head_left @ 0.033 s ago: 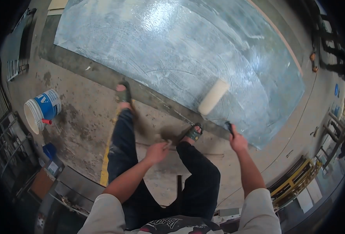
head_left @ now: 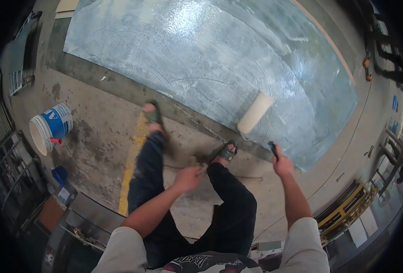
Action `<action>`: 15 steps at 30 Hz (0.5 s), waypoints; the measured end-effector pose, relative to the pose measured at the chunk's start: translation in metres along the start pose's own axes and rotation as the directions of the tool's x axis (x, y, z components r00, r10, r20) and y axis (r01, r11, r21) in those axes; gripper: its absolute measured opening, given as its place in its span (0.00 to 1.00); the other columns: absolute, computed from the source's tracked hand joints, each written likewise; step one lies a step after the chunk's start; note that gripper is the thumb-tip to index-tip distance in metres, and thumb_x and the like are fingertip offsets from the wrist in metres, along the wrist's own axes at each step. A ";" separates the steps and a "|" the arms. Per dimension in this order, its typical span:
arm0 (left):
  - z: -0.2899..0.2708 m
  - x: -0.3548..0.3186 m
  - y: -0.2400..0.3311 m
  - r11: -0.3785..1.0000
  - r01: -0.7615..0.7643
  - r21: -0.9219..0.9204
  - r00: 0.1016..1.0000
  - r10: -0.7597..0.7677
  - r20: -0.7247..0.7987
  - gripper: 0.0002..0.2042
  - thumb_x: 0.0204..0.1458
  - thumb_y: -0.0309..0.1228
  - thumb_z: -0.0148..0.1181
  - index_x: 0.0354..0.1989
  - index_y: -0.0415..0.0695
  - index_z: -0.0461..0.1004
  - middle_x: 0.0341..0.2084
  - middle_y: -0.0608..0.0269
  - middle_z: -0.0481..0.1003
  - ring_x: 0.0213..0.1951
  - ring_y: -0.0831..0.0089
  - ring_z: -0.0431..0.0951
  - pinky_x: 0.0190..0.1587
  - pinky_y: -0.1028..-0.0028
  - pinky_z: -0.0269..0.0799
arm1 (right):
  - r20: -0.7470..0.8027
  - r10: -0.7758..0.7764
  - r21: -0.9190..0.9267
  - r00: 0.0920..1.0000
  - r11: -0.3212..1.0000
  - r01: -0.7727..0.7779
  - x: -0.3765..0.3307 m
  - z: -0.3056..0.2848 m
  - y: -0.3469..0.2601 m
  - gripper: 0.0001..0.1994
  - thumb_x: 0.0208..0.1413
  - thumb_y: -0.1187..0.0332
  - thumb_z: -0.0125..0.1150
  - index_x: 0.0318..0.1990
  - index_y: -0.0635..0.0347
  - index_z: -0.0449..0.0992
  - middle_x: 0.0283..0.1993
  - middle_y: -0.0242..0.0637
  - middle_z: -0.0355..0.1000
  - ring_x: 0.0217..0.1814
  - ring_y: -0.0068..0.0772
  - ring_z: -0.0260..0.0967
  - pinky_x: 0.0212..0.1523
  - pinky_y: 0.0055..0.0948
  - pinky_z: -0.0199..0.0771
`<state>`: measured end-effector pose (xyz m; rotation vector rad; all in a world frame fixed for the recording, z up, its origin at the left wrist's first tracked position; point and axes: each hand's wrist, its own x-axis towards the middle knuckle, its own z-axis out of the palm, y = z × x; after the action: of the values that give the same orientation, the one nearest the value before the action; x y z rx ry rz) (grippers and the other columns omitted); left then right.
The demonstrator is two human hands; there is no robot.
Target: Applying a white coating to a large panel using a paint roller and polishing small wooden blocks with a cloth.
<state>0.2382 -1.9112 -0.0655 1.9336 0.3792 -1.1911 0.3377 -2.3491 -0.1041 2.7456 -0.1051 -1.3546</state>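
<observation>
Roller (head_left: 254,113) in cream sits right of centre in the frame, its sleeve lying on the near edge of a large glossy grey sheet (head_left: 201,50) that fills the upper half. The right hand (head_left: 282,164) is closed around the roller's dark handle. The left hand (head_left: 188,177), lower centre, is loosely curled; whether it grips anything cannot be told. A white and blue bucket (head_left: 50,127) stands on the concrete floor (head_left: 96,136) at the left.
</observation>
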 end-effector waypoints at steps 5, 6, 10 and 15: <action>0.026 -0.045 0.083 0.971 -0.077 -0.226 0.986 0.108 0.129 0.15 0.60 0.36 0.59 0.50 0.41 0.77 0.27 0.48 0.79 0.32 0.57 0.83 0.36 0.66 0.75 | -0.001 0.036 0.094 0.999 0.995 -0.036 -0.018 0.013 0.084 0.32 0.59 0.59 0.59 0.71 0.34 0.59 0.41 0.52 0.78 0.43 0.61 0.76 0.43 0.57 0.76; 0.031 -0.052 0.085 0.967 -0.093 -0.239 0.976 0.137 0.171 0.15 0.60 0.36 0.59 0.50 0.41 0.77 0.27 0.48 0.79 0.32 0.57 0.83 0.36 0.66 0.75 | -0.012 0.014 0.114 1.000 0.993 -0.013 -0.010 0.011 0.077 0.31 0.59 0.60 0.58 0.71 0.35 0.60 0.43 0.51 0.78 0.46 0.59 0.76 0.46 0.56 0.76; 0.037 -0.083 0.069 0.981 -0.038 -0.189 0.997 0.051 0.063 0.11 0.58 0.36 0.60 0.41 0.41 0.77 0.30 0.44 0.78 0.36 0.43 0.78 0.36 0.54 0.73 | 0.005 -0.059 0.153 0.998 0.987 0.058 -0.008 -0.021 -0.004 0.26 0.65 0.51 0.53 0.68 0.44 0.65 0.39 0.58 0.77 0.42 0.64 0.75 0.43 0.56 0.74; 0.040 -0.100 0.019 0.989 -0.146 0.010 0.959 0.144 -0.245 0.08 0.57 0.31 0.61 0.39 0.39 0.77 0.29 0.46 0.77 0.35 0.43 0.77 0.42 0.54 0.70 | 0.006 -0.240 0.340 0.971 0.913 0.224 0.046 -0.038 -0.107 0.23 0.68 0.52 0.47 0.68 0.43 0.61 0.35 0.58 0.76 0.40 0.65 0.75 0.41 0.57 0.73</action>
<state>0.1754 -1.9383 0.0198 2.0702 0.3627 -0.8572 0.3985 -2.2452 -0.1285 3.0923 -0.0138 -1.5959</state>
